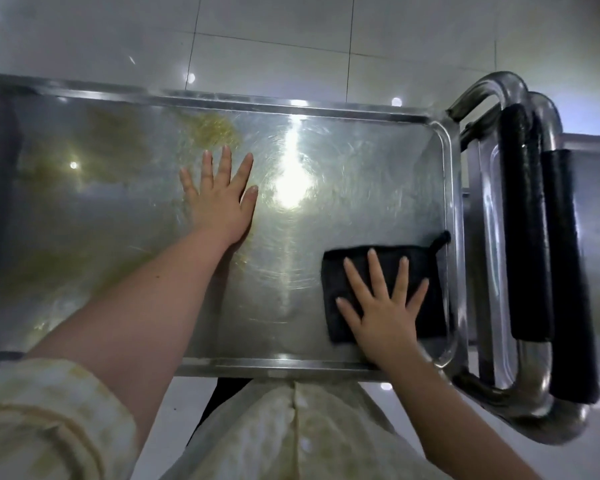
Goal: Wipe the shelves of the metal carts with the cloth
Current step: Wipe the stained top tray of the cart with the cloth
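Two hands lie flat on the metal cart's top shelf (84, 216). Left hand (219, 199): fingers straight and spread, palm down on bare steel at mid-shelf, fingertips near a yellowish smear (215, 129). Right hand (383, 306): fingers spread, pressing a black cloth (430, 268) onto the shelf's near right corner, beside the rim. Further right: two tubular handles (489, 88) with black foam grips (523, 220), close together.
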A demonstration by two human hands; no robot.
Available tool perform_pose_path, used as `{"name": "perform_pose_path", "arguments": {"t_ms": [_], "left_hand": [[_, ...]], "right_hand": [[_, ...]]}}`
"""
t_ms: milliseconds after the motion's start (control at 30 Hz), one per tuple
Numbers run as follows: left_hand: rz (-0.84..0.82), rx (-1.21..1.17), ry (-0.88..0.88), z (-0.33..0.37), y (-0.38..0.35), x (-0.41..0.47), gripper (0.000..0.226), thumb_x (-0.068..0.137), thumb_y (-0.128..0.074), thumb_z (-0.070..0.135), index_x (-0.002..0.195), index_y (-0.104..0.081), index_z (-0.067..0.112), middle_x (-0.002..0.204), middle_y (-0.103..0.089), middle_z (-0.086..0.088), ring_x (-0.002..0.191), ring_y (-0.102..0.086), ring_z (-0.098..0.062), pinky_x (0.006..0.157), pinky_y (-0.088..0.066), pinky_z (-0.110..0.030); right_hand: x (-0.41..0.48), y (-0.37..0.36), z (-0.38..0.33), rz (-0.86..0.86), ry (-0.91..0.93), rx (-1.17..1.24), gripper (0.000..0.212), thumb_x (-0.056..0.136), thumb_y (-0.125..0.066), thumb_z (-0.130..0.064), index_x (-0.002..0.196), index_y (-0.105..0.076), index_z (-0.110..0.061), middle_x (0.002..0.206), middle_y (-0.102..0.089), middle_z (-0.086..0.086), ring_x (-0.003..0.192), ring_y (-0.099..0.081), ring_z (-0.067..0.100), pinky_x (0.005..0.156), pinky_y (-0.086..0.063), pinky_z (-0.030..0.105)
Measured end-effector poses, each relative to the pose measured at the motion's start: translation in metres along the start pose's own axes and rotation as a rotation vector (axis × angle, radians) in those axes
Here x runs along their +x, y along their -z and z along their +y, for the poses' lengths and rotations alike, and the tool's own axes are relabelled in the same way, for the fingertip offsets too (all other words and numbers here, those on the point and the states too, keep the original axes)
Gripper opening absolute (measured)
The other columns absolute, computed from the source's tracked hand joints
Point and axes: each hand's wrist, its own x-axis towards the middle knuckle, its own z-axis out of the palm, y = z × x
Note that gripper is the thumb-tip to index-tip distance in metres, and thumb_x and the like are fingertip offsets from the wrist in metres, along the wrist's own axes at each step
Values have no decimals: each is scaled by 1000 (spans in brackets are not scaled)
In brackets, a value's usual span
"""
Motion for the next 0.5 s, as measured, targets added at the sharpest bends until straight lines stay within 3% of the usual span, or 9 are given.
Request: {"name": "perform_pose_path", "arguments": {"t_ms": [100,267,367,500], "left_hand": [[43,8,0,-1,-6,0,56,99,-7,55,153,5,43,164,8,2,150,12,-27,115,12,-60],[88,-29,-2,-2,-8,1,57,98,-8,57,153,-2,44,165,2,2,151,6,-27,116,10,-60],[87,-27,4,0,-8,-1,57,99,-10,56,153,-2,44,165,1,3,151,6,-26,116,9,-60],[79,-34,12,0,-7,-3,56,99,-11,56,153,-1,44,165,2,3,151,7,-26,116,9,-60]], "right_hand": [[105,33,15,74,-52,18,62,88,-3,-74,145,17,-57,162,15,-13,146,20,38,110,12,68],[238,88,34,8,-129,51,67,83,-7,-80,145,11,-58,162,15,-15,147,17,38,110,10,70],[219,79,32,32,-169,20,67,84,-3,-79,145,15,-57,162,16,-14,147,17,38,110,11,69],[122,44,32,38,-179,47,65,87,-1,-76,146,18,-55,162,17,-12,147,18,37,112,9,67]]}}
